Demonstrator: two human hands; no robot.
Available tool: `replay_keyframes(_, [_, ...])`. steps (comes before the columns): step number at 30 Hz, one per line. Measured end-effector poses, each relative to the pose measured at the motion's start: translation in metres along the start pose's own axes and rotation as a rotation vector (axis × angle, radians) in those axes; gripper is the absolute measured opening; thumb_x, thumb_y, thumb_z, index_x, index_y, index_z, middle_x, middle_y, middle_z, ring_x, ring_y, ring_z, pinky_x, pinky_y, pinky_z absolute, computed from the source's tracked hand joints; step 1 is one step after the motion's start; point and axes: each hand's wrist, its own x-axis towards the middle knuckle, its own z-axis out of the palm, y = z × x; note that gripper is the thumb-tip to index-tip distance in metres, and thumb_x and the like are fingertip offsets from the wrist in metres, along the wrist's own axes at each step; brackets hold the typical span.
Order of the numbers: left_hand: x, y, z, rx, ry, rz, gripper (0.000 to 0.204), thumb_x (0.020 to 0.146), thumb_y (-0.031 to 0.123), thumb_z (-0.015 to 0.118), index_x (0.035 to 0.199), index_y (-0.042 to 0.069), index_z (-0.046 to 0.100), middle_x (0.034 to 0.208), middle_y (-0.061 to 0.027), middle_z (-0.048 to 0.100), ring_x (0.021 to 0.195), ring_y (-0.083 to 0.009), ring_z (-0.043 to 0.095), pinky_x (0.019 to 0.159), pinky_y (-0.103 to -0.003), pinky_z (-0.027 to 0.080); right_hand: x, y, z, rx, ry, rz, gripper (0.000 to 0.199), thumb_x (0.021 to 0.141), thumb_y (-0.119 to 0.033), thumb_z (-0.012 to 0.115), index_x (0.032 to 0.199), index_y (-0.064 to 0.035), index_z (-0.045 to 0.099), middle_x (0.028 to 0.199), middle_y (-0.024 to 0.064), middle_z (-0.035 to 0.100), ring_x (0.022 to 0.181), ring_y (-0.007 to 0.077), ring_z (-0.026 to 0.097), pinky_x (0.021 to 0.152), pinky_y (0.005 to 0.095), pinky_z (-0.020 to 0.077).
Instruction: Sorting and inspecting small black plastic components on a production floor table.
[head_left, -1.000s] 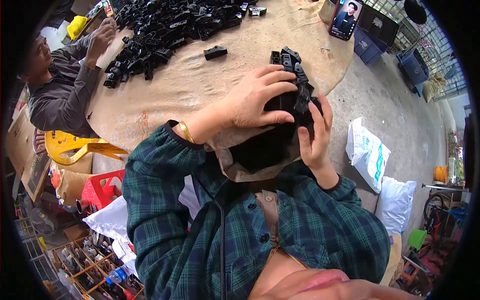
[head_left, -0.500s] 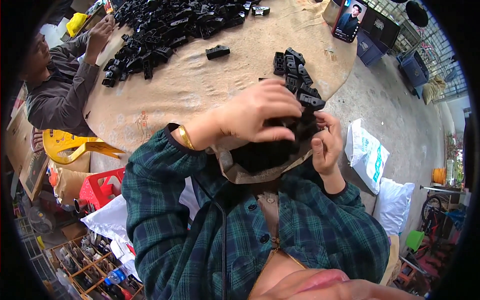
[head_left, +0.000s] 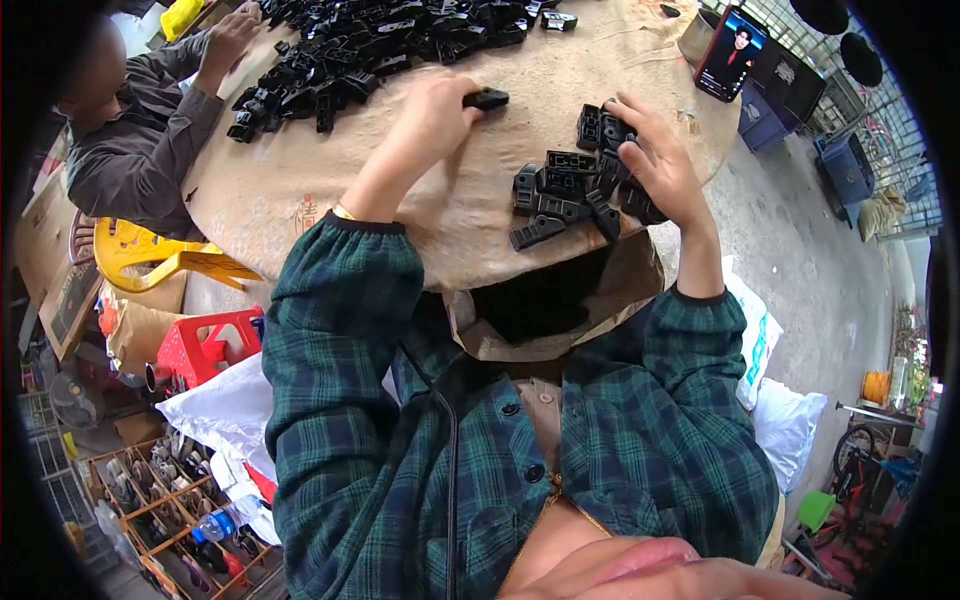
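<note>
My left hand [head_left: 432, 115] reaches over the round table and is closed on a black plastic part [head_left: 488, 98] lying apart from the others. To the right, my right hand [head_left: 667, 168] has its thumb and fingers around a black plastic part [head_left: 617, 130] at the far end of a small pile. Several more black plastic parts [head_left: 563, 207] lie loosely in that pile, close to the table's near edge. Below it, against my body, a brown bag [head_left: 520, 350] gapes upward. Its inside is too dark to make out.
A large heap of black parts [head_left: 400, 40] covers the far left of the cloth-covered table [head_left: 400, 160]. Another person [head_left: 150, 140] sits at the left. A phone [head_left: 730, 55] stands at the far right. A yellow chair [head_left: 130, 250], red stool [head_left: 205, 345] and white sacks [head_left: 785, 430] surround me.
My left hand has gone from above the bag out to the lone part and closed on it. My right hand has moved from the bag's side to the pile's far end. More parts now lie spread there.
</note>
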Motion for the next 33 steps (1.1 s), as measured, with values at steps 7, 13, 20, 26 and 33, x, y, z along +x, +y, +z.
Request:
replay_keyframes(7, [-0.011,0.039,0.008,-0.547,-0.273,0.004,0.045,0.078,0.023,0.064,0.117,0.004,0.051,0.102,-0.0133,0.059,0.084,-0.0195,0.057,0.074,-0.029,0.046,0.011,0.001,0.011,-0.123,-0.052,-0.063,0.052,0.087,-0.049,0.042,0.118,-0.0083,0.053,0.129,0.0153,0.043,0.120,0.0293,0.037,0.100,0.0369,0.0264])
replay_keyframes(13, [-0.041,0.081,0.020,-0.313,-0.154,0.329,0.105,0.050,0.045,0.079,0.132,0.006,0.025,0.125,-0.0252,0.034,0.115,-0.0413,0.035,0.095,-0.046,0.032,0.001,-0.006,0.011,-0.099,-0.095,-0.087,0.052,0.087,-0.050,0.039,0.108,-0.0061,0.059,0.120,0.0142,0.051,0.112,0.0288,0.042,0.097,0.0380,0.0286])
replay_keyframes(20, [-0.047,0.089,0.019,-0.480,-0.197,0.412,0.092,0.054,0.035,0.078,0.128,0.007,0.031,0.114,-0.0214,0.040,0.104,-0.0399,0.040,0.091,-0.044,0.034,-0.033,-0.024,0.010,-0.083,0.008,-0.104,0.052,0.086,-0.046,0.045,0.102,0.0032,0.055,0.114,0.0150,0.053,0.111,0.0313,0.042,0.094,0.0377,0.0317])
replay_keyframes(26, [-0.051,0.101,0.017,-0.461,-0.211,0.601,0.082,0.058,0.025,0.076,0.128,0.008,0.036,0.111,-0.0163,0.042,0.102,-0.0347,0.044,0.088,-0.040,0.038,-0.070,-0.041,0.016,-0.112,0.231,-0.116,0.036,0.081,-0.034,0.054,0.093,0.0004,0.057,0.104,0.0150,0.056,0.101,0.0342,0.048,0.087,0.0392,0.0374])
replay_keyframes(33, [-0.058,0.112,0.023,-0.458,-0.282,0.953,0.061,0.065,0.025,0.068,0.117,0.004,0.044,0.093,-0.0111,0.052,0.089,-0.0282,0.051,0.083,-0.037,0.041,-0.112,-0.044,0.030,-0.111,0.283,-0.118,0.020,0.076,-0.018,0.056,0.086,-0.0007,0.058,0.104,0.0162,0.056,0.098,0.0351,0.050,0.086,0.0410,0.0389])
